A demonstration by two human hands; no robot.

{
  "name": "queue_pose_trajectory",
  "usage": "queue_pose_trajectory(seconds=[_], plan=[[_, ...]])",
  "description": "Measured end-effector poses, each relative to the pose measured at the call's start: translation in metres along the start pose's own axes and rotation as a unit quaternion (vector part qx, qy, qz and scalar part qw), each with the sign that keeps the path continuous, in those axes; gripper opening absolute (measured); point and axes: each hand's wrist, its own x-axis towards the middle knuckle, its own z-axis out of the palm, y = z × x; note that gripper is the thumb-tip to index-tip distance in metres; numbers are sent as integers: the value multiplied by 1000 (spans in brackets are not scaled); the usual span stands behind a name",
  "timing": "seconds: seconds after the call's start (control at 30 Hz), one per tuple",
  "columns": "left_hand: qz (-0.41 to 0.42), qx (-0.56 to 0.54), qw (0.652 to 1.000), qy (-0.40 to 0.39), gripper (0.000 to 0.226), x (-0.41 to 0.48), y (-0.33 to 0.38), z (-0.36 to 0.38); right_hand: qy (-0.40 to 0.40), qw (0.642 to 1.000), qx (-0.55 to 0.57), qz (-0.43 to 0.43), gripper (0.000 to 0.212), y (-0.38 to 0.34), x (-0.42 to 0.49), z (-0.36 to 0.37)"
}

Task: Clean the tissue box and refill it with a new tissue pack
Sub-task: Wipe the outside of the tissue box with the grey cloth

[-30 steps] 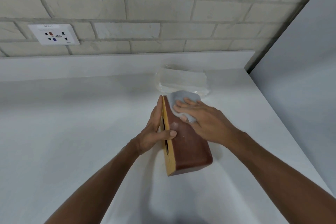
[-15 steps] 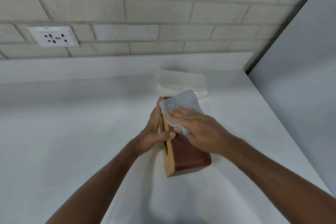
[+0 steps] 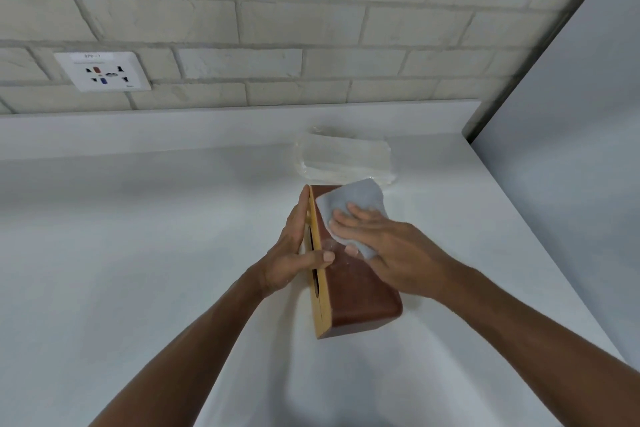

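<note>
The wooden tissue box (image 3: 360,302) stands on its long side on the white counter (image 3: 138,253); its brown side faces up and its yellow slotted top faces left. My left hand (image 3: 294,253) grips it, with the fingers flat along the yellow face and the thumb hooked over the brown side. My right hand (image 3: 398,253) presses a grey cloth (image 3: 360,198) onto the far half of the brown side, and the cloth is caught between fingers and thumb. A clear-wrapped white tissue pack (image 3: 346,159) lies just behind the box.
A brick wall with a white power socket (image 3: 104,71) runs along the back, above a low white upstand. A tall grey panel (image 3: 571,149) closes off the counter's right edge. Bare counter extends left of the box.
My right hand has rubbed the cloth over the far end of the box. The cloth was bunched and now lies spread wider. My left hand keeps the same hold.
</note>
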Motion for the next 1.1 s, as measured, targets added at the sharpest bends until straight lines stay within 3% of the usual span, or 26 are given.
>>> queue_pose_trajectory(seconds=[0.13,0.27,0.4,0.57,0.67,0.77,0.9,1.0,1.1], plan=[[-3,-15,1000,-5,114,0,1,0,16,997,5,79,43,11,-2,-14],[-4,-19,1000,-4,119,0,0,0,-9,1000,-16,18,52,-1,-17,4],[-12,-18,1000,-8,119,2,-3,0,0,994,-11,108,46,16,-9,-14],[-2,-21,1000,-8,116,3,-7,-1,14,999,-23,19,50,0,-26,6],[-1,-11,1000,-19,107,4,-7,-1,11,996,-12,84,48,17,-15,-7],[-2,-14,1000,-21,113,4,-6,-2,30,993,-19,113,44,18,25,-11],[-8,-7,999,-31,117,3,-2,-3,51,995,-17,86,46,3,34,-4],[-10,-2,1000,-17,121,1,3,-2,17,999,8,38,51,7,-4,0],[-9,-14,1000,-13,124,1,4,-2,10,996,16,89,46,23,-11,-9]])
